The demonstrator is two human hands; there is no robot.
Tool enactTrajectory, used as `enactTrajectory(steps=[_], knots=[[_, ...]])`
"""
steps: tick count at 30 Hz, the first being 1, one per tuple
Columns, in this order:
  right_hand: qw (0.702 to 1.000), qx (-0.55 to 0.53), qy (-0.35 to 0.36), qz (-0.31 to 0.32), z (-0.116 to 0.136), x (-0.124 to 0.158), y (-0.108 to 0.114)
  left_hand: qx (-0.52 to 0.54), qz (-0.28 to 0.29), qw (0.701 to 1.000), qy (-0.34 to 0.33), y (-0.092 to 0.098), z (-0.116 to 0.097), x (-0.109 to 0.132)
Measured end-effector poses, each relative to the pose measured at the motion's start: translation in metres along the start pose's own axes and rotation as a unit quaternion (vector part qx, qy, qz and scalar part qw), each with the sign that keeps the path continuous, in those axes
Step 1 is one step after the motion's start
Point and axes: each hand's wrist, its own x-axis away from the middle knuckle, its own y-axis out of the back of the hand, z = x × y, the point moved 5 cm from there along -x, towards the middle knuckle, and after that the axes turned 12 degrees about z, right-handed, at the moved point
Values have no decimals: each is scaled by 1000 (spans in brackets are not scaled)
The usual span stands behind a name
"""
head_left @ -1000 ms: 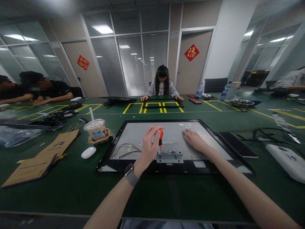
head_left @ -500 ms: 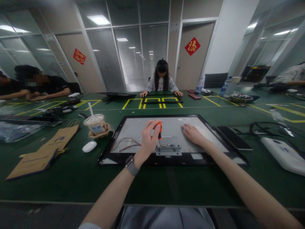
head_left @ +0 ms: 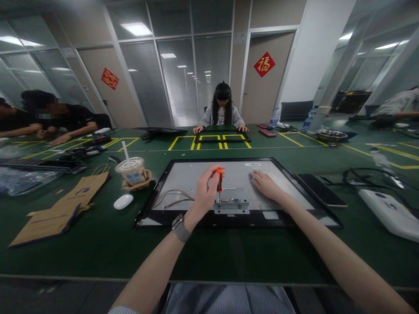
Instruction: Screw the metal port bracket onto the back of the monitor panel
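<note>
My left hand (head_left: 207,188) is closed around the orange and black handle of a screwdriver (head_left: 219,179). The screwdriver stands upright, its shaft running down to a metal bracket (head_left: 231,206) with connector ports along it. That bracket sits near the front edge of a flat display panel (head_left: 183,172) with a grey back and black frame. Fingers stretched out, my right hand (head_left: 266,184) lies flat on the panel's back, right of the bracket. Thin red and black wires (head_left: 175,195) trail over the panel to the left. Exactly where the screwdriver's tip rests is too small to tell.
Left of the panel are a drink cup (head_left: 131,169) in a cardboard holder, a white oval case (head_left: 123,201) and a paper bag (head_left: 65,205). A black phone (head_left: 321,189) and a white device (head_left: 389,213) lie to the right. Across the table sits a person (head_left: 223,109).
My left hand has shifted very slightly on the screwdriver handle, which stays upright at the same spot. My right hand has not moved.
</note>
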Motion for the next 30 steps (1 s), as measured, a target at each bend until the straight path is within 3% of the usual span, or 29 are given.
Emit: enactTrajectory(steps=[5, 10, 15, 24, 30], knots=[[1000, -1, 3, -5, 0, 0, 0, -38, -37, 999, -5, 4, -3, -2], [1000, 3, 3, 5, 0, 0, -1, 50, -11, 998, 29, 2, 6, 0], [1000, -5, -1, 0, -2, 0, -1, 26, -30, 999, 4, 6, 4, -1], [1000, -1, -4, -7, -4, -1, -4, 115, 3, 993, 38, 5, 14, -4], [1000, 10, -1, -15, -5, -3, -7, 26, -19, 999, 35, 10, 11, -4]])
